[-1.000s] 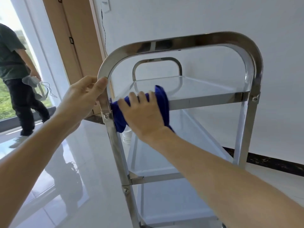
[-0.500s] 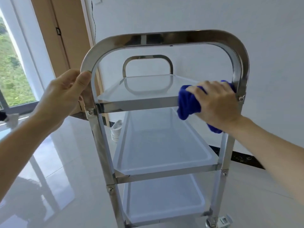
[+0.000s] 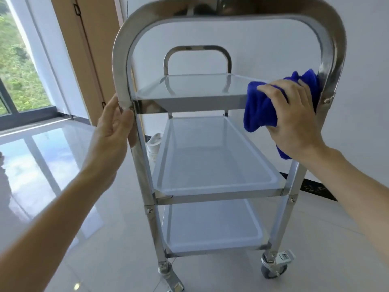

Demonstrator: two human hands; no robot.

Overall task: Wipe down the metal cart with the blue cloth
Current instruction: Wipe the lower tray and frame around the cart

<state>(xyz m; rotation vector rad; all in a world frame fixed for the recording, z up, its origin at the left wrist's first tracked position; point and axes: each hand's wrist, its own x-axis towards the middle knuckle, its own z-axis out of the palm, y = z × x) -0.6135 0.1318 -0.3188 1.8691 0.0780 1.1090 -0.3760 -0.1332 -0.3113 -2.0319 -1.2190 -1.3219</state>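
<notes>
A three-shelf stainless metal cart (image 3: 219,187) on castors stands in front of me, its arched near handle frame at the top of the view. My right hand (image 3: 294,121) presses a bunched blue cloth (image 3: 257,110) against the right end of the top shelf's front rail, next to the right upright. My left hand (image 3: 114,127) grips the left upright just below the top shelf's corner. Part of the cloth hangs below my right palm.
A white wall runs behind the cart. A wooden door frame (image 3: 84,55) and a large window (image 3: 19,66) stand at the left. A small white object (image 3: 154,147) sits on the glossy tiled floor behind the cart's left leg. A locking castor (image 3: 275,264) is at the bottom right.
My right hand swept the cloth along the top shelf's front rail from its left end to its right end. My left hand slid down the left upright. The view widened downward, showing the castors.
</notes>
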